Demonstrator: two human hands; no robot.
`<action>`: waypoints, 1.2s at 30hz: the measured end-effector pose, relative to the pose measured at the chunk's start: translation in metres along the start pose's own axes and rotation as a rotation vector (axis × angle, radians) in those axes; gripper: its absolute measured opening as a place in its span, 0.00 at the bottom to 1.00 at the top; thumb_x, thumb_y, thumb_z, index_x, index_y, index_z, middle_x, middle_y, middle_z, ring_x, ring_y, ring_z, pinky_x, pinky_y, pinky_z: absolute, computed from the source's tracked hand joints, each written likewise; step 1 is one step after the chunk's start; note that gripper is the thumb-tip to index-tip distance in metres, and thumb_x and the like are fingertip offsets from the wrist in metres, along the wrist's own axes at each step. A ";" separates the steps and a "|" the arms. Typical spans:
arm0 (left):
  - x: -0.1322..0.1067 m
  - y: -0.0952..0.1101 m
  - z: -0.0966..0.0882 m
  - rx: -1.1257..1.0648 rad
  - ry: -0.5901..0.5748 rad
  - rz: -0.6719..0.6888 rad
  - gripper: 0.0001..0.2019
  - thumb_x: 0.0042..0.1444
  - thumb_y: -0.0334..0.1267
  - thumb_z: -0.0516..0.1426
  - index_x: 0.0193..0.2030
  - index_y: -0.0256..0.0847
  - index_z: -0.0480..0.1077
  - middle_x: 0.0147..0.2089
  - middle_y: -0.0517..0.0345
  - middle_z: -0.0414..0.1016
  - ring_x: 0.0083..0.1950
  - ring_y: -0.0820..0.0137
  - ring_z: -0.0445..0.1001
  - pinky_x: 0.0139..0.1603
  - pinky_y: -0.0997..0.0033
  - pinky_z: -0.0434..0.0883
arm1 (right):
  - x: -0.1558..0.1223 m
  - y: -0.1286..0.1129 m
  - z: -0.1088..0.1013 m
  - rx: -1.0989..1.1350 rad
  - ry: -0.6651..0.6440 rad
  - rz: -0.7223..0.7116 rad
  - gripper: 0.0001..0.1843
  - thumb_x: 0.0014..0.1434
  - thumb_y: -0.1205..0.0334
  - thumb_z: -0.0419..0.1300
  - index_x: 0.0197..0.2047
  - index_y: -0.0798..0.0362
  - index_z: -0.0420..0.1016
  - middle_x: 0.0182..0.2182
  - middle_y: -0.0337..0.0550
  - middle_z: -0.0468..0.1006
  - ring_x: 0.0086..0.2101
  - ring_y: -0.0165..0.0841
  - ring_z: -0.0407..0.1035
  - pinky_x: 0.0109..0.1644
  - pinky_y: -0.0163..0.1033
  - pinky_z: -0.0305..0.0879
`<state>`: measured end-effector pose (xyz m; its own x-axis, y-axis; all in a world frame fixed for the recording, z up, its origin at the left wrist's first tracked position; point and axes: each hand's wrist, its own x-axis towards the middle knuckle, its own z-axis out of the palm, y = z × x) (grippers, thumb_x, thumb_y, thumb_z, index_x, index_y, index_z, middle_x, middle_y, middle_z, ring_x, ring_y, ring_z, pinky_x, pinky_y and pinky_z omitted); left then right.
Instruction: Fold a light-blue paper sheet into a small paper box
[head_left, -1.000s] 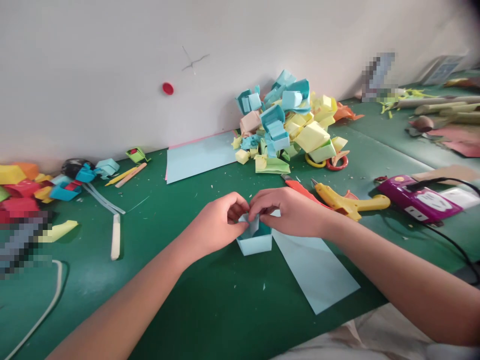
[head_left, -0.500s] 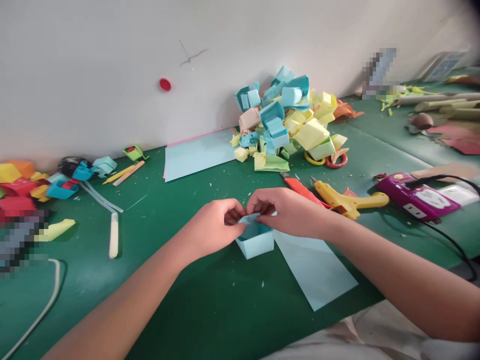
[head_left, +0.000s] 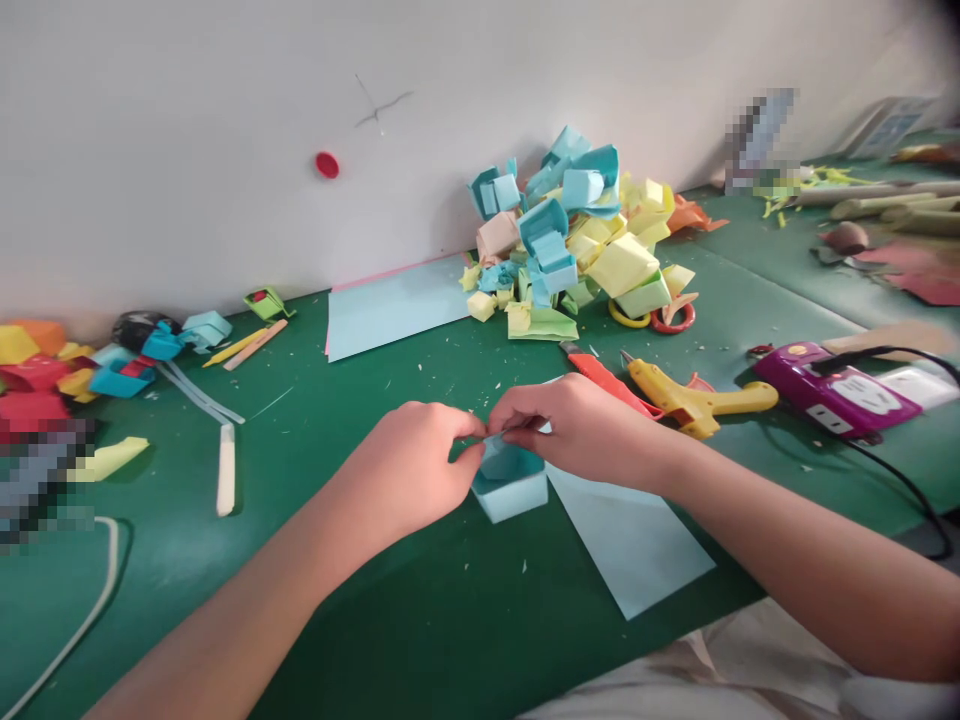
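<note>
A small light-blue paper box (head_left: 513, 496), its top open, sits on the green table between my hands. My left hand (head_left: 427, 455) pinches the box's far left edge between thumb and forefinger. With bent fingers, my right hand (head_left: 551, 420) grips the raised paper flap at the back of the box. Fingertips of both hands nearly meet there, and they partly hide the back wall. Beside the box, partly under my right forearm, lies a flat light-blue paper sheet (head_left: 630, 545).
Behind my right hand lie a red utility knife (head_left: 607, 384) and a yellow glue gun (head_left: 694, 398). A purple power strip (head_left: 832, 390) with a black cord is farther right. Folded paper pieces (head_left: 551, 240) are heaped against the wall. A white glue stick (head_left: 226, 470) lies at left.
My left hand's fingers have turned and drawn together at the box's back left edge, showing more of its inside. My right hand stays on the flap, nearly unmoved.
</note>
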<state>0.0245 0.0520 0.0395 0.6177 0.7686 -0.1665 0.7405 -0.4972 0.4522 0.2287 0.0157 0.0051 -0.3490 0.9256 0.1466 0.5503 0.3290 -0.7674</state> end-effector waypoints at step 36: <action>-0.002 0.012 0.017 0.508 -0.044 0.008 0.14 0.62 0.35 0.54 0.26 0.43 0.74 0.27 0.55 0.76 0.28 0.61 0.75 0.24 0.68 0.52 | 0.000 -0.003 0.008 -0.296 -0.066 -0.069 0.06 0.58 0.72 0.64 0.34 0.52 0.81 0.32 0.41 0.81 0.35 0.34 0.72 0.38 0.38 0.62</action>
<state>0.0362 0.0375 0.0306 0.6266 0.7516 -0.2061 0.7640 -0.6446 -0.0277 0.2209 0.0136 0.0028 -0.4366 0.8881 0.1436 0.7174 0.4400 -0.5401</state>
